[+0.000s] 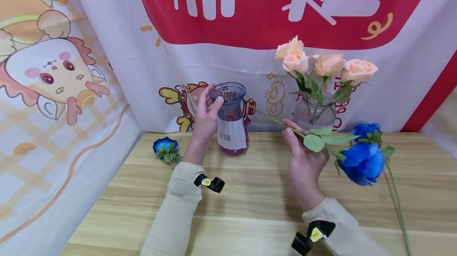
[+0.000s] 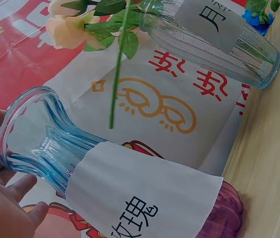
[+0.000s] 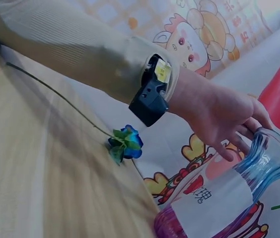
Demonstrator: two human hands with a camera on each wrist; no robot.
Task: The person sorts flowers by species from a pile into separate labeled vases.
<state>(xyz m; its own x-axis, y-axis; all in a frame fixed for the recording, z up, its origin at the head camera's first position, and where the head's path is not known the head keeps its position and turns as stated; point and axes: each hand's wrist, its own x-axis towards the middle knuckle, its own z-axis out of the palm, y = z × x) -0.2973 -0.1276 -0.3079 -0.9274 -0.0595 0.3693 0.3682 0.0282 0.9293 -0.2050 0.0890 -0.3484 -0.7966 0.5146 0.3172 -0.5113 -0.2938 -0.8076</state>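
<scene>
Right hand [image 1: 303, 157]: fingers pinch the green stem of a blue rose [image 1: 362, 163], bloom out to the right, stem tip aimed at the vase mouth.
Left hand [image 1: 205, 119]: fingers curled round the neck of the blue-to-purple glass vase [image 1: 231, 119], upright on the wooden table [image 1: 250, 208].
Vase label: white paper, reads "玫瑰".
Loose blue roses: one [image 1: 165, 148] left of the vase, another [image 1: 367, 130] at right.
Clear vase [image 1: 315, 114]: against the backdrop, holds peach roses [image 1: 326, 64]; label shows "月" in the left wrist view.
Backdrop [image 1: 271, 6]: red banner, white characters cut off.
</scene>
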